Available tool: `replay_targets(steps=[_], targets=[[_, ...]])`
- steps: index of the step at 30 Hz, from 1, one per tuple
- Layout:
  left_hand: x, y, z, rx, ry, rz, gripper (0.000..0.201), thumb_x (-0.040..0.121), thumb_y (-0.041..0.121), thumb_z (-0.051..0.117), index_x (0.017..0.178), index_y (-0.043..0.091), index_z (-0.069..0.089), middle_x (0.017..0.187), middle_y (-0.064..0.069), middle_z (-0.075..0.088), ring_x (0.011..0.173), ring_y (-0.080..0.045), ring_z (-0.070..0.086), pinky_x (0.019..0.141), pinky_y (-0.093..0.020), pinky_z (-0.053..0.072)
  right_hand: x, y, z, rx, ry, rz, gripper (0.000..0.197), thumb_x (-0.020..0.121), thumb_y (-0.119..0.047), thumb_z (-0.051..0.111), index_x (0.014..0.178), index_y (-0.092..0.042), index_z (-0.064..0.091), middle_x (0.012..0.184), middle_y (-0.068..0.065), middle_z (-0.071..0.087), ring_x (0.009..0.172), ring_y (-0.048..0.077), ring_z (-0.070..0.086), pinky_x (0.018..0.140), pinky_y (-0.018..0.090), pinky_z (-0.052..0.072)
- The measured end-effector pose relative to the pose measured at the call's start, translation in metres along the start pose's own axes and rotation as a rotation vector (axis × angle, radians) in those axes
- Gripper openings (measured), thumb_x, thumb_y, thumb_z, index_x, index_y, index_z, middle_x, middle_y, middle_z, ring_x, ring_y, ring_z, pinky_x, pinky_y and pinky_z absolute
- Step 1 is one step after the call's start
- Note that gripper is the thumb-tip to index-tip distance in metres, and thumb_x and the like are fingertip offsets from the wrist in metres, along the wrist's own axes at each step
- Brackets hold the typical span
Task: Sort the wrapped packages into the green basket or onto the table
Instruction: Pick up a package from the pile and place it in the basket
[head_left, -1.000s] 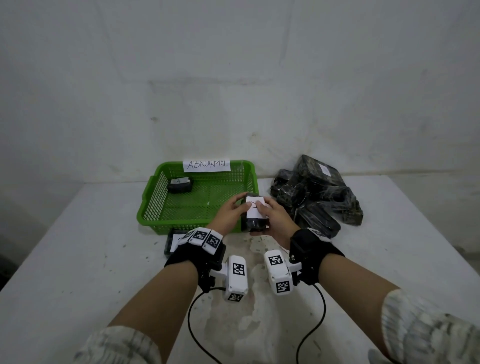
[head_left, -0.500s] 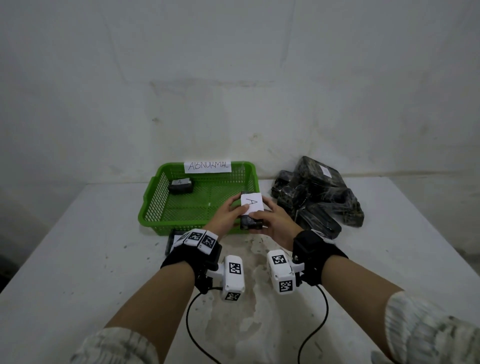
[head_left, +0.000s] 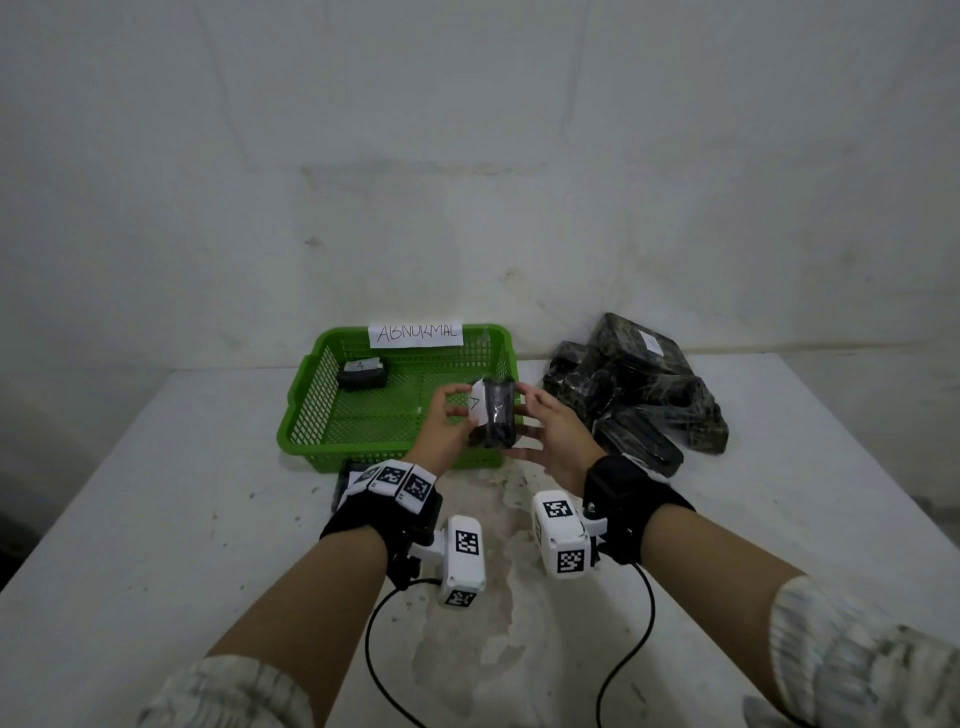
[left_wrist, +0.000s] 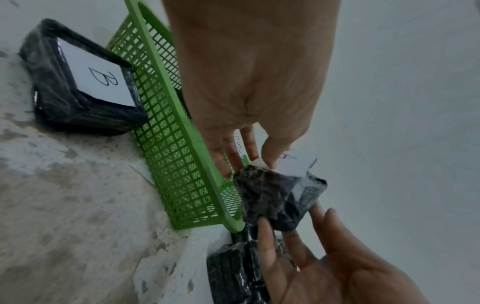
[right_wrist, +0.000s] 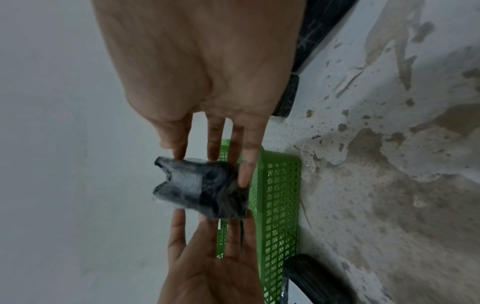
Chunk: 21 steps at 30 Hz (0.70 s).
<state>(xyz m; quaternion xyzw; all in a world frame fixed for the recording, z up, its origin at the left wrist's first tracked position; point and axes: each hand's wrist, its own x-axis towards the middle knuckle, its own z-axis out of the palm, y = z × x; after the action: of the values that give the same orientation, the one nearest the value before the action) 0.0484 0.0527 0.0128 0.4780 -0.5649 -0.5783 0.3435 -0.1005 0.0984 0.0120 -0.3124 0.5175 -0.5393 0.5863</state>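
Observation:
A small black wrapped package (head_left: 496, 415) with a white label marked A is held in the air over the near right corner of the green basket (head_left: 384, 452). My left hand (head_left: 457, 410) pinches its left end, thumb on the label (left_wrist: 293, 164). My right hand (head_left: 524, 426) grips the right end, thumb beneath and fingers (right_wrist: 244, 164) on the far side. The package (right_wrist: 202, 189) stands on end, with the label facing left. Another package marked A (head_left: 363, 373) lies in the basket's far left corner.
A package labelled B (left_wrist: 85, 82) lies on the table against the basket's front wall, partly hidden behind my left wrist. Several dark wrapped packages are heaped (head_left: 639, 395) to the right of the basket. A paper sign reading ABNORMAL (head_left: 415, 333) hangs on the basket's back rim.
The held package has been turned in both hands: its label faced up toward me before and now faces left. It also sits slightly higher and closer to the basket.

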Motion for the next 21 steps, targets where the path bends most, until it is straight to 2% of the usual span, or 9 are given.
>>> replay_targets(steps=[2, 4, 6, 8, 10, 13, 15, 18, 21], targets=[[-0.004, 0.005, 0.0, -0.045, -0.027, -0.072, 0.025, 0.098, 0.013, 0.041, 0.122, 0.014, 0.048, 0.126, -0.021, 0.052, 0.115, -0.037, 0.053, 0.094, -0.048, 0.046, -0.001, 0.0, -0.003, -0.071, 0.033, -0.014, 0.02, 0.1, -0.013, 0.048, 0.108, -0.026, 0.061, 0.094, 0.002, 0.062, 0.083, 0.017, 0.06, 0.073, 0.035, 0.047], [-0.006, 0.005, 0.001, -0.049, -0.064, -0.139, 0.038, 0.1, 0.036, 0.033, 0.125, 0.013, 0.052, 0.127, -0.018, 0.056, 0.117, -0.033, 0.053, 0.102, -0.049, 0.04, 0.0, 0.002, -0.005, -0.131, 0.06, -0.035, 0.021, 0.093, -0.003, 0.055, 0.096, -0.024, 0.059, 0.08, 0.001, 0.055, 0.072, 0.014, 0.056, 0.063, 0.029, 0.039], [-0.008, 0.005, 0.003, -0.072, -0.12, -0.203, 0.045, 0.097, 0.049, 0.033, 0.12, 0.018, 0.056, 0.125, -0.015, 0.059, 0.116, -0.029, 0.055, 0.104, -0.048, 0.04, 0.001, 0.004, -0.004, -0.17, 0.096, -0.04, 0.022, 0.088, -0.003, 0.064, 0.095, -0.021, 0.053, 0.077, 0.001, 0.049, 0.068, 0.013, 0.051, 0.059, 0.026, 0.035], [-0.009, 0.004, 0.004, -0.09, -0.14, -0.211, 0.038, 0.094, 0.045, 0.045, 0.12, 0.018, 0.053, 0.121, -0.012, 0.061, 0.113, -0.027, 0.057, 0.103, -0.047, 0.042, 0.002, 0.006, 0.0, -0.215, 0.156, -0.039, 0.036, 0.084, -0.009, 0.071, 0.107, -0.018, 0.045, 0.083, 0.001, 0.045, 0.07, 0.012, 0.047, 0.06, 0.025, 0.035], [-0.007, 0.002, 0.006, -0.152, -0.143, -0.205, 0.033, 0.093, 0.032, 0.053, 0.121, 0.016, 0.049, 0.11, -0.009, 0.062, 0.101, -0.023, 0.06, 0.098, -0.043, 0.046, 0.001, 0.005, 0.003, -0.243, 0.179, -0.039, 0.051, 0.082, -0.016, 0.074, 0.121, -0.016, 0.041, 0.092, 0.003, 0.046, 0.081, 0.015, 0.051, 0.066, 0.026, 0.039], [-0.002, -0.001, 0.007, -0.209, -0.112, -0.217, 0.033, 0.094, 0.024, 0.053, 0.123, 0.012, 0.046, 0.111, -0.011, 0.06, 0.097, -0.024, 0.059, 0.096, -0.043, 0.045, 0.0, 0.003, 0.004, -0.174, 0.005, 0.038, 0.049, 0.088, -0.023, 0.068, 0.132, -0.019, 0.047, 0.119, 0.012, 0.059, 0.104, 0.025, 0.06, 0.08, 0.036, 0.049], [-0.002, 0.001, 0.008, -0.195, -0.12, -0.243, 0.029, 0.095, 0.029, 0.05, 0.121, 0.017, 0.043, 0.122, -0.012, 0.057, 0.109, -0.029, 0.056, 0.097, -0.045, 0.041, -0.003, 0.002, 0.004, -0.108, -0.076, 0.079, 0.04, 0.093, -0.03, 0.06, 0.132, -0.021, 0.051, 0.117, 0.011, 0.062, 0.1, 0.027, 0.062, 0.082, 0.042, 0.052], [-0.003, 0.002, 0.009, -0.13, -0.159, -0.281, 0.028, 0.095, 0.037, 0.045, 0.12, 0.023, 0.041, 0.127, -0.008, 0.055, 0.116, -0.028, 0.051, 0.091, -0.042, 0.034, -0.003, 0.002, 0.006, -0.057, -0.044, 0.075, 0.036, 0.096, -0.036, 0.054, 0.128, -0.021, 0.054, 0.11, 0.009, 0.062, 0.098, 0.027, 0.061, 0.083, 0.048, 0.053], [-0.003, 0.001, 0.007, -0.096, -0.175, -0.282, 0.047, 0.089, 0.05, 0.048, 0.125, 0.019, 0.047, 0.13, -0.008, 0.057, 0.117, -0.026, 0.052, 0.097, -0.04, 0.035, -0.002, 0.001, 0.009, -0.09, 0.019, 0.024, 0.024, 0.096, -0.031, 0.055, 0.117, -0.019, 0.059, 0.107, 0.004, 0.063, 0.094, 0.024, 0.061, 0.073, 0.044, 0.055]])
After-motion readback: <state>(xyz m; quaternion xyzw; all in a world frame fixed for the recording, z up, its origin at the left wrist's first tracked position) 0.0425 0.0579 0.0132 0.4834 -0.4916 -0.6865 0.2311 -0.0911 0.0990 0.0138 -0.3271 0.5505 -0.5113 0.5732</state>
